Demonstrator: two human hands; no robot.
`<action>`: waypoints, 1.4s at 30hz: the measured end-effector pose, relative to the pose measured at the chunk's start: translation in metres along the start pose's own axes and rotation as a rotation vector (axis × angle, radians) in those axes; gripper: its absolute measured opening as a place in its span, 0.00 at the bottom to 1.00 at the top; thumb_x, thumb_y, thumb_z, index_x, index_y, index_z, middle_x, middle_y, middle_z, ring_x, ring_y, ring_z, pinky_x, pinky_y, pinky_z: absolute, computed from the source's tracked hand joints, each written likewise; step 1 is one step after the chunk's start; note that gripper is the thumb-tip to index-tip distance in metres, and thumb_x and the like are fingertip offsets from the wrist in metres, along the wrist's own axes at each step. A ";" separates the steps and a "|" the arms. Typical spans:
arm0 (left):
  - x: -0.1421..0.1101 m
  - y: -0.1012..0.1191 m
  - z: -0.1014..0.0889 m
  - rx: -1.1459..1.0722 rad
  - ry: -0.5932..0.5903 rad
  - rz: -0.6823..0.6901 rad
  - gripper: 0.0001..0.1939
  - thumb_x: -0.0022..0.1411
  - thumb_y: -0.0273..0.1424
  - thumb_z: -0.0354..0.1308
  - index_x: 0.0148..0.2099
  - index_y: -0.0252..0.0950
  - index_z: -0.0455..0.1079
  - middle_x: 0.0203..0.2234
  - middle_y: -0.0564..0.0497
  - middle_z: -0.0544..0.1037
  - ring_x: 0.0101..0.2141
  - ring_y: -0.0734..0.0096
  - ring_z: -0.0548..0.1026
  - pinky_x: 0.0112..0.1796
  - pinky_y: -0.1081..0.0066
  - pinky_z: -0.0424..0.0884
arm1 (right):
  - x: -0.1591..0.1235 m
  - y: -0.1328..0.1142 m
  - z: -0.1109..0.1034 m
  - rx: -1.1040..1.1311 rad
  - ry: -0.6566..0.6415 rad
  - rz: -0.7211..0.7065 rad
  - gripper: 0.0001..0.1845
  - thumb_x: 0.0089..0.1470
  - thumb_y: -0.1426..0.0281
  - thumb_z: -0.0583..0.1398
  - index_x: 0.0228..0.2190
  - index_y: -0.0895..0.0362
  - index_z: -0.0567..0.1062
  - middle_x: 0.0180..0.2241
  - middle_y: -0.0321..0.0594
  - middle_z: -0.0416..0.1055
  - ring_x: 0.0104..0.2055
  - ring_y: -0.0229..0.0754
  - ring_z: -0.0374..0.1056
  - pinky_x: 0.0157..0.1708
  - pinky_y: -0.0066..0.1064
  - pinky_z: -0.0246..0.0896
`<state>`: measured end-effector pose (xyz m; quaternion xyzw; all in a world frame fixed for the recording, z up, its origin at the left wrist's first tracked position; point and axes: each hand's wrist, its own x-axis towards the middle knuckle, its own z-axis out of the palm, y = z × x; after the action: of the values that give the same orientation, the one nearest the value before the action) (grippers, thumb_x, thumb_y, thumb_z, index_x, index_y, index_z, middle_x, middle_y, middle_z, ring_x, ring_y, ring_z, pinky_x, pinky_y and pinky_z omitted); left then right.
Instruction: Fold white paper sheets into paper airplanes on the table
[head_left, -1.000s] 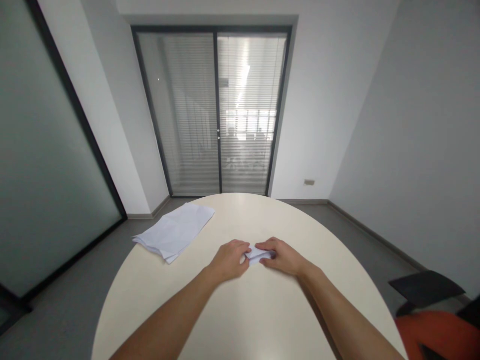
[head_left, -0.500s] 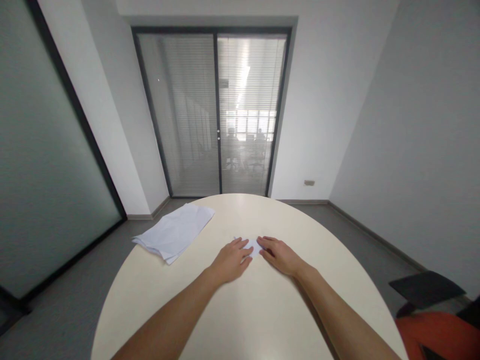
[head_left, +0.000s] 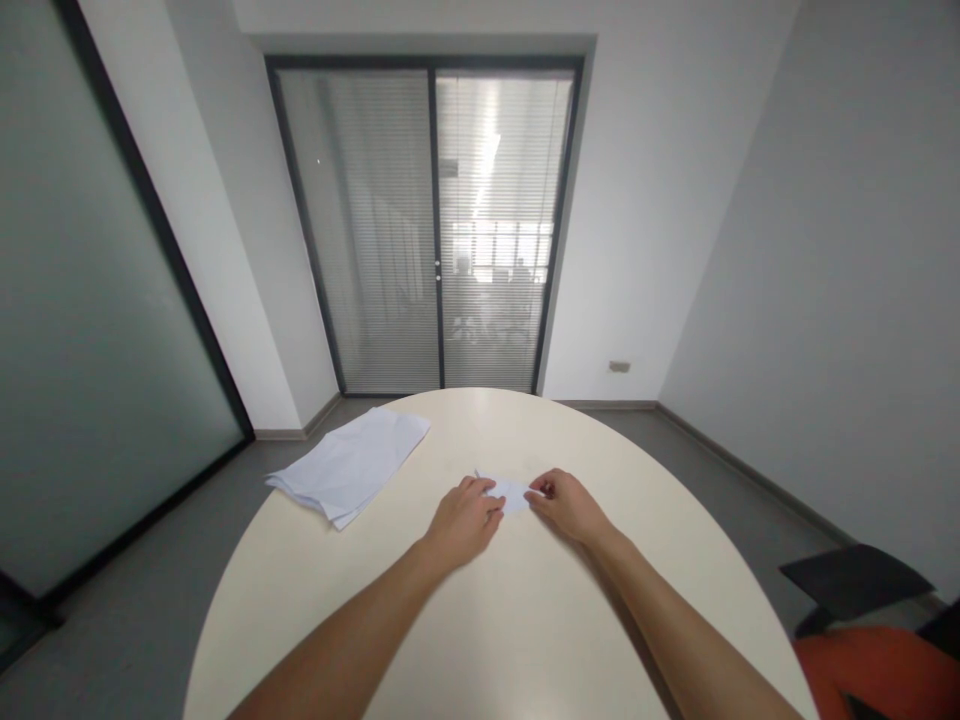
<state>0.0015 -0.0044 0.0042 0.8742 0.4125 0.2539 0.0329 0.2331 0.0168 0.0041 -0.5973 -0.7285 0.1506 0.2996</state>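
Observation:
A small folded piece of white paper lies on the pale round table, between my two hands. My left hand covers its left part, fingers bent and resting on it, holding it against the tabletop. At the other end, my right hand pinches the right edge between thumb and fingertips, with the other fingers curled in. Parts of the paper are hidden under the fingers, so its full folded shape cannot be made out.
Several larger sheets of white paper lie in a loose stack at the table's left edge, partly overhanging it. A chair with a red seat and black armrest stands at the right. Glass doors close off the far side.
My right hand has gone from flat, extended fingers to a pinch on the paper's right edge, shifting slightly right. The left fingers have bent a little; more of the paper shows.

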 end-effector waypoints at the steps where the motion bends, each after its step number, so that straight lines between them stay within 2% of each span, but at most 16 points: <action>1: 0.000 0.000 0.001 -0.001 0.002 -0.006 0.13 0.67 0.31 0.55 0.50 0.42 0.77 0.53 0.47 0.74 0.52 0.58 0.69 0.55 0.57 0.68 | 0.000 0.001 0.001 0.027 -0.004 0.033 0.11 0.51 0.62 0.62 0.30 0.57 0.79 0.31 0.43 0.77 0.31 0.43 0.69 0.31 0.31 0.59; 4: 0.001 -0.001 0.003 0.000 0.006 -0.016 0.12 0.66 0.30 0.54 0.49 0.40 0.77 0.53 0.47 0.74 0.53 0.59 0.69 0.55 0.58 0.68 | 0.000 0.005 0.004 0.117 -0.034 0.099 0.11 0.50 0.61 0.63 0.29 0.57 0.77 0.28 0.41 0.77 0.29 0.41 0.68 0.29 0.30 0.57; 8: 0.000 -0.002 0.007 -0.009 0.040 -0.030 0.12 0.65 0.29 0.56 0.49 0.40 0.75 0.55 0.47 0.73 0.54 0.60 0.69 0.58 0.59 0.66 | 0.000 0.007 0.005 0.234 -0.045 0.061 0.11 0.51 0.61 0.62 0.30 0.57 0.75 0.28 0.38 0.75 0.28 0.39 0.67 0.28 0.29 0.57; 10: 0.000 -0.003 0.008 -0.006 0.082 -0.029 0.17 0.63 0.29 0.57 0.55 0.40 0.71 0.58 0.46 0.70 0.57 0.59 0.67 0.59 0.58 0.65 | 0.000 0.004 0.005 0.309 -0.035 0.024 0.11 0.51 0.62 0.62 0.31 0.57 0.74 0.28 0.37 0.75 0.29 0.39 0.67 0.29 0.29 0.58; 13: 0.002 -0.003 0.006 0.043 0.183 -0.021 0.31 0.62 0.29 0.57 0.66 0.38 0.58 0.65 0.43 0.61 0.64 0.54 0.58 0.62 0.52 0.61 | -0.001 -0.005 0.002 0.389 0.001 -0.055 0.12 0.52 0.63 0.62 0.37 0.56 0.75 0.31 0.38 0.76 0.32 0.42 0.71 0.33 0.31 0.62; 16: 0.005 -0.001 0.002 0.124 0.302 -0.015 0.36 0.63 0.32 0.58 0.70 0.36 0.50 0.68 0.41 0.55 0.68 0.50 0.49 0.63 0.48 0.57 | -0.003 -0.017 -0.005 0.277 0.070 -0.140 0.13 0.55 0.64 0.61 0.41 0.54 0.77 0.36 0.40 0.79 0.37 0.45 0.73 0.40 0.35 0.64; 18: 0.006 0.000 -0.001 0.165 0.357 -0.015 0.34 0.65 0.33 0.58 0.69 0.37 0.51 0.67 0.41 0.58 0.68 0.49 0.48 0.63 0.47 0.55 | -0.005 -0.022 -0.008 0.131 0.085 -0.235 0.10 0.57 0.64 0.60 0.39 0.52 0.79 0.38 0.40 0.79 0.40 0.46 0.73 0.43 0.37 0.64; 21: 0.006 0.002 -0.004 0.185 0.373 -0.024 0.27 0.66 0.33 0.58 0.65 0.38 0.60 0.60 0.44 0.69 0.64 0.51 0.57 0.63 0.46 0.55 | -0.008 -0.026 -0.010 -0.034 0.133 -0.371 0.08 0.60 0.65 0.59 0.37 0.52 0.79 0.37 0.39 0.79 0.39 0.46 0.73 0.43 0.38 0.62; 24: 0.007 0.000 -0.005 0.165 0.337 -0.016 0.14 0.66 0.30 0.59 0.54 0.41 0.72 0.50 0.48 0.77 0.57 0.55 0.67 0.60 0.47 0.58 | -0.010 -0.028 -0.010 -0.102 0.160 -0.473 0.06 0.61 0.68 0.59 0.36 0.52 0.77 0.36 0.39 0.79 0.39 0.45 0.73 0.42 0.38 0.60; 26: 0.008 -0.002 -0.004 0.141 0.317 0.007 0.07 0.67 0.29 0.59 0.46 0.41 0.75 0.46 0.51 0.80 0.53 0.57 0.71 0.58 0.50 0.63 | -0.010 -0.028 -0.011 -0.116 0.169 -0.509 0.06 0.62 0.68 0.58 0.35 0.53 0.77 0.36 0.39 0.79 0.39 0.45 0.73 0.42 0.37 0.60; 28: 0.009 -0.005 -0.003 0.117 0.303 0.036 0.06 0.66 0.28 0.60 0.44 0.41 0.77 0.44 0.52 0.81 0.51 0.59 0.73 0.55 0.54 0.67 | -0.010 -0.030 -0.011 -0.129 0.172 -0.529 0.06 0.63 0.67 0.59 0.35 0.53 0.76 0.36 0.40 0.79 0.39 0.45 0.72 0.41 0.37 0.59; 35: 0.008 -0.006 -0.004 0.085 0.264 0.109 0.11 0.64 0.25 0.61 0.47 0.41 0.78 0.45 0.53 0.82 0.47 0.61 0.77 0.49 0.60 0.73 | -0.011 -0.033 -0.009 -0.174 0.127 -0.633 0.09 0.64 0.63 0.59 0.38 0.52 0.78 0.37 0.41 0.79 0.40 0.44 0.71 0.41 0.36 0.58; 39: 0.007 -0.001 -0.006 0.075 0.225 0.087 0.09 0.66 0.28 0.59 0.47 0.42 0.77 0.40 0.52 0.83 0.42 0.64 0.79 0.46 0.63 0.75 | -0.010 -0.035 -0.009 -0.187 0.128 -0.639 0.10 0.64 0.64 0.58 0.36 0.53 0.79 0.35 0.40 0.79 0.38 0.44 0.71 0.39 0.36 0.58; 42: 0.007 0.001 -0.007 0.040 0.221 0.078 0.10 0.67 0.29 0.59 0.49 0.42 0.76 0.42 0.52 0.82 0.43 0.64 0.79 0.45 0.65 0.76 | -0.010 -0.038 -0.010 -0.172 0.118 -0.638 0.10 0.64 0.64 0.58 0.35 0.53 0.79 0.34 0.41 0.79 0.38 0.44 0.71 0.39 0.37 0.59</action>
<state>0.0024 -0.0009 0.0137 0.8568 0.3844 0.3415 -0.0400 0.2110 -0.0038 0.0315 -0.3701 -0.8701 -0.0477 0.3219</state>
